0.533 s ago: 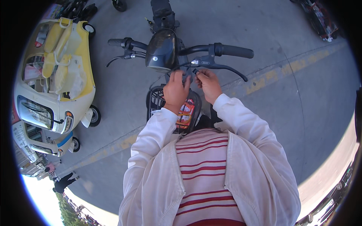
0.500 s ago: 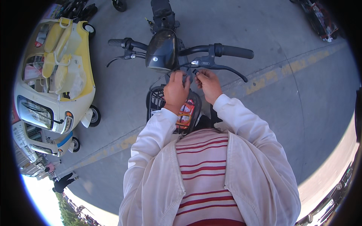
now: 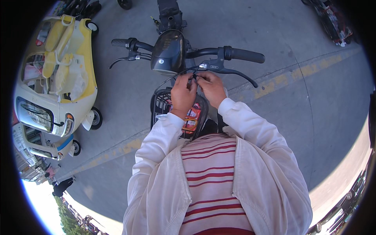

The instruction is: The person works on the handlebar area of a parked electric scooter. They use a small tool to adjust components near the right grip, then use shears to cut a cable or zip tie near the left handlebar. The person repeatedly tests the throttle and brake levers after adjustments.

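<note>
My left hand (image 3: 183, 94) and my right hand (image 3: 212, 88) meet in front of a black two-wheeler's handlebar (image 3: 203, 51), fingertips pinched together. Between them is a small black piece (image 3: 194, 76), too small to name. Thin black cables (image 3: 172, 79) curve close by, and whether they join the piece I cannot tell. Just above my fingers sits the glossy black headlight housing (image 3: 168, 51). A brake lever (image 3: 241, 74) and a rubber grip (image 3: 247, 55) reach out to the right. Below my left hand is a black wire basket (image 3: 154, 107) holding orange and red packages (image 3: 190, 120).
A yellow and white three-wheeled vehicle (image 3: 80, 70) stands at the left, another white one (image 3: 43, 145) below it. More parked two-wheelers (image 3: 333, 23) are at the upper right. A faded yellow line (image 3: 274, 88) crosses the grey pavement. A person in dark clothes (image 3: 62, 187) is at the lower left.
My right hand has moved left and slightly up, so its fingertips now meet those of my left hand at the small black piece. My left hand stays almost in place.
</note>
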`<action>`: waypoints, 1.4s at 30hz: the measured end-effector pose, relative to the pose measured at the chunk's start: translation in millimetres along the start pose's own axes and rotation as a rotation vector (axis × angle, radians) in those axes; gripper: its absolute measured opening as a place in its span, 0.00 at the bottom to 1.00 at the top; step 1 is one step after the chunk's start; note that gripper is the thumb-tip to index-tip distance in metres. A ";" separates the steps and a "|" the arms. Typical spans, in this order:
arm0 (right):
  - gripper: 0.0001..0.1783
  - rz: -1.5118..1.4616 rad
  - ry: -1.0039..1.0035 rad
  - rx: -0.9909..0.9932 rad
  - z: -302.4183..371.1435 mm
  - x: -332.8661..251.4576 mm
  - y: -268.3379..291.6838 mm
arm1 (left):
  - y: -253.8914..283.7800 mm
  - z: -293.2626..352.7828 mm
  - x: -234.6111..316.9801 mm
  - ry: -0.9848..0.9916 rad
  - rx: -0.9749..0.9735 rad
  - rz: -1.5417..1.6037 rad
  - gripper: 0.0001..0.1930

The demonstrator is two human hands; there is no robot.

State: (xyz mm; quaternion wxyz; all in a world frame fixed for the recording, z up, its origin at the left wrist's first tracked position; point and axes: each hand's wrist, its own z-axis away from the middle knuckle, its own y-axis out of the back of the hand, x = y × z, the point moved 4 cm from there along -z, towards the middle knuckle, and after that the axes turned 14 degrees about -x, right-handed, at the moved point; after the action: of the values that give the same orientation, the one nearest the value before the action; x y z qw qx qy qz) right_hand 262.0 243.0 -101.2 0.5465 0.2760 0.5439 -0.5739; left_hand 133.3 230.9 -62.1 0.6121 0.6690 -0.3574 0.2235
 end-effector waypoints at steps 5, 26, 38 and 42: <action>0.11 -0.042 0.008 -0.048 -3.4 -0.3 -2.6 | 1.9 -1.0 1.6 -0.001 0.016 -0.004 0.12; 0.11 0.076 0.003 -0.158 -2.9 -14.9 2.0 | -2.2 -2.8 -9.8 0.188 -0.052 0.343 0.11; 0.11 0.380 0.125 -0.013 8.6 -21.8 3.7 | -14.1 0.4 -22.1 0.262 -0.077 0.436 0.06; 0.09 0.349 0.105 0.045 15.4 -21.0 1.5 | -10.1 -0.4 -11.5 0.161 -0.063 0.294 0.06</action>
State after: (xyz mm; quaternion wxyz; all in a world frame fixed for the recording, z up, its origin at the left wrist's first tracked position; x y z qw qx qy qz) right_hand 272.9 235.9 -78.6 0.6023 0.4078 0.5025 -0.4674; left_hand 133.5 233.5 -77.1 0.6202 0.5698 -0.4082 0.3523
